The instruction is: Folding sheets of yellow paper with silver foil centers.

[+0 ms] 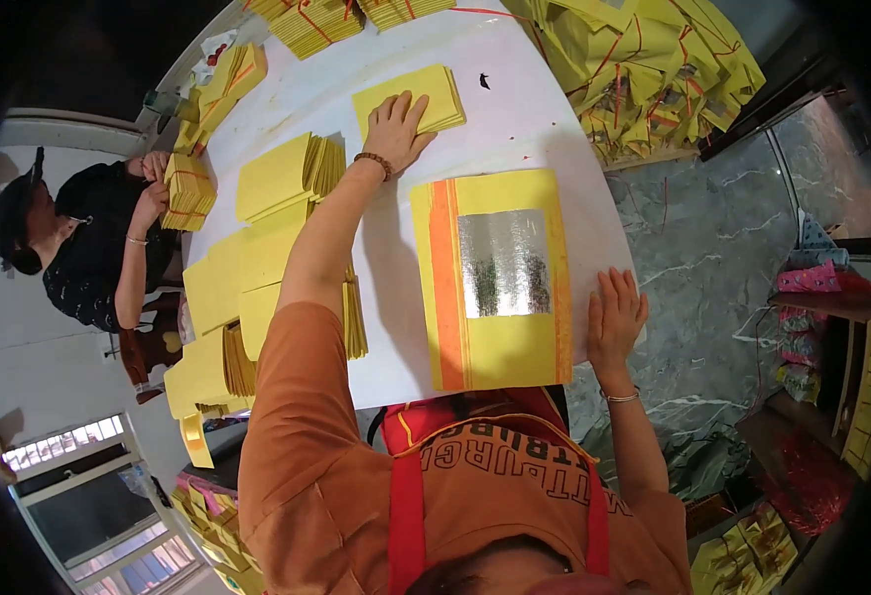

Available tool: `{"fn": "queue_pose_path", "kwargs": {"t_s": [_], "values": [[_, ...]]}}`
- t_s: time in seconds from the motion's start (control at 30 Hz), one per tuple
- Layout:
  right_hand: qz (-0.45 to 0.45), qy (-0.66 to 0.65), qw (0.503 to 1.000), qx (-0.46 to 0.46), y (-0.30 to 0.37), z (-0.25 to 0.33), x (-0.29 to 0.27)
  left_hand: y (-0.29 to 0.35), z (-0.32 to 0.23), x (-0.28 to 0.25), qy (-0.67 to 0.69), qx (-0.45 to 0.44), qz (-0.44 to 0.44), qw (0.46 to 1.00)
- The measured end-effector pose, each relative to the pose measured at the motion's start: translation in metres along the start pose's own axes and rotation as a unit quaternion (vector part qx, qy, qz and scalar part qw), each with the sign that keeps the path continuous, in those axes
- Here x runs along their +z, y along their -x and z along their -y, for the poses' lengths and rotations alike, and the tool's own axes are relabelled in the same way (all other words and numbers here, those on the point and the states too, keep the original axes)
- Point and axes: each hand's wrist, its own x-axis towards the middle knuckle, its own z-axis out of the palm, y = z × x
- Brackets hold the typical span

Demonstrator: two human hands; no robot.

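My left hand (396,129) lies flat with its fingers spread on a small stack of folded yellow paper (447,97) on the white table. In front of me a large yellow joss paper sheet (500,352) lies flat, with an orange stripe along its left side and a silver foil square (503,263) in its middle. Whether it is one sheet or a pile I cannot tell. My right hand (616,315) rests at the table's right edge, fingers stretched out, just beside the sheet and holding nothing.
Several stacks of folded yellow paper (275,178) line the table's left side. Bundles tied with red string (318,25) stand at the far edge. A big heap of tied yellow paper (644,79) is at the far right. A co-worker (93,238) at left holds a tied bundle (188,191).
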Motion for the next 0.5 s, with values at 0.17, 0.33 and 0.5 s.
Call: {"fn": "queue_pose_path", "kwargs": {"t_s": [0.17, 0.33, 0.5], "values": [[-0.010, 0.009, 1.000, -0.003, 0.001, -0.001, 0.003, -0.010, 0.003, -0.017, -0.015, 0.003, 0.060, 0.998], [-0.021, 0.010, 1.000, -0.002, 0.003, 0.000, 0.003, -0.025, -0.001, -0.049, -0.023, -0.008, 0.171, 0.985], [-0.029, 0.002, 1.000, -0.012, 0.004, 0.001, 0.005, -0.015, -0.004, -0.064, -0.020, -0.003, 0.085, 0.996]]}}
